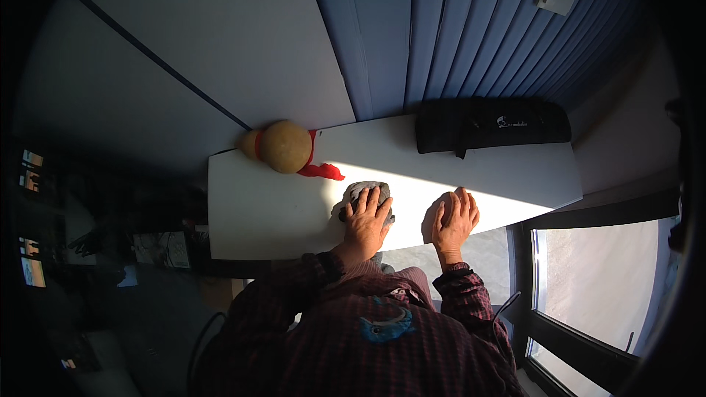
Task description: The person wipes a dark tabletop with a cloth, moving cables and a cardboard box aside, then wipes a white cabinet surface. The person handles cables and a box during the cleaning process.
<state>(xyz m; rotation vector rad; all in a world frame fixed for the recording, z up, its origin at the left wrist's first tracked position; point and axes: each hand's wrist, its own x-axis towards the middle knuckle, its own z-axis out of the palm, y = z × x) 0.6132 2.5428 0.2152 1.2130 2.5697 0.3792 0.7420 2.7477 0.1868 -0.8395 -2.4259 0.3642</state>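
Observation:
My left hand [365, 227] lies palm down over a bunched dark grey cloth [370, 185], its fingers slightly spread and bent onto the folds. Part of the cloth is hidden beneath the palm. It rests on the sunlit part of a white tabletop [265, 215]. Off to the right, my right hand [455, 223] is near the table's front edge, fingers loosely curved, with no object visible in it. Its palm is turned away from view, and a shadow falls on the table to its left.
A tan gourd [285, 146] tied with a red cloth ribbon [325, 171] lies at the back left. Along the back right sits a black zipped case [491, 124] bearing writing. Behind the table is a pleated blue curtain [469, 33]. A dark-framed glass door [595, 275] stands at right.

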